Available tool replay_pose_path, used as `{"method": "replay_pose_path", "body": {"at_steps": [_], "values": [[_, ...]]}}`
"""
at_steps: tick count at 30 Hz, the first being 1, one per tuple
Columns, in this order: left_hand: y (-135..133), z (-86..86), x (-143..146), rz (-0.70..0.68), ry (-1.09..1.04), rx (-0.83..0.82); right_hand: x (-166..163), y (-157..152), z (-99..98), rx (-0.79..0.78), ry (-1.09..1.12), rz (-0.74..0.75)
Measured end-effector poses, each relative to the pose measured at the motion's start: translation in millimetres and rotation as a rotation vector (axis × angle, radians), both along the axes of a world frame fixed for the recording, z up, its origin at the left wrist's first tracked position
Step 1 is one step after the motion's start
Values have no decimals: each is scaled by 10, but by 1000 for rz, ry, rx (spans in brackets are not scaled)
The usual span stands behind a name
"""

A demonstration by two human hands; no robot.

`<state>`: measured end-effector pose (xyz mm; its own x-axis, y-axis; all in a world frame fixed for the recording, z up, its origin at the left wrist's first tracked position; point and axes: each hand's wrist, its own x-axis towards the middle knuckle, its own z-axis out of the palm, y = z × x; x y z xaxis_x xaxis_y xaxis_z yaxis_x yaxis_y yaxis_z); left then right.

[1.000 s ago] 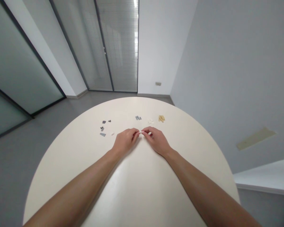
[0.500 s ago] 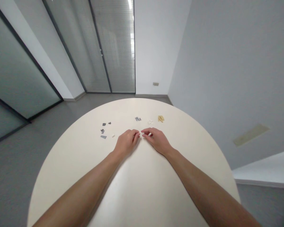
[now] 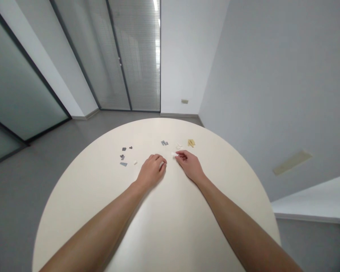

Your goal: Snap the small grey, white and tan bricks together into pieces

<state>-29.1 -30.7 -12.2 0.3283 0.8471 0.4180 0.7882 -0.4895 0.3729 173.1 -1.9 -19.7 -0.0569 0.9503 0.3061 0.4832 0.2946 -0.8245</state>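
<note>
My right hand (image 3: 189, 164) pinches a small white piece (image 3: 174, 154) between thumb and fingertips, just above or on the table. To its left, my left hand (image 3: 153, 167) rests with fingers curled and thumb against the fingertips. A pale spot shows in that grip, but I cannot tell whether it is a piece or the tabletop. Several loose white pieces (image 3: 178, 146) lie just beyond my right hand. Left of my left hand is a tiny white piece (image 3: 135, 163).
On the round cream table (image 3: 164, 219) lie grey strips (image 3: 164, 142), yellow strips (image 3: 191, 142), a larger grey piece (image 3: 123, 164) and small dark pieces (image 3: 124, 149). A wall (image 3: 272, 94) stands to the right, glass panels (image 3: 136, 56) behind the table.
My hands have parted. The right one has shifted slightly right and now shows a white piece at its fingertips; the left has stayed nearly in place, its fingers curled more.
</note>
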Motion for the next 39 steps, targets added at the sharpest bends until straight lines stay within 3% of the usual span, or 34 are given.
{"method": "replay_pose_path", "body": {"at_steps": [5,11,23,39], "values": [[-12,11,2,-6,-3,-17,32,208,109,-112,-111,-79],[-23,26,9,1,-6,-22,77,364,111,35,-296,-270],[-6,53,29,-3,9,-22,190,575,18,20,-217,-216],[-24,58,40,47,70,-4,93,463,54,-1,-345,-167]]}}
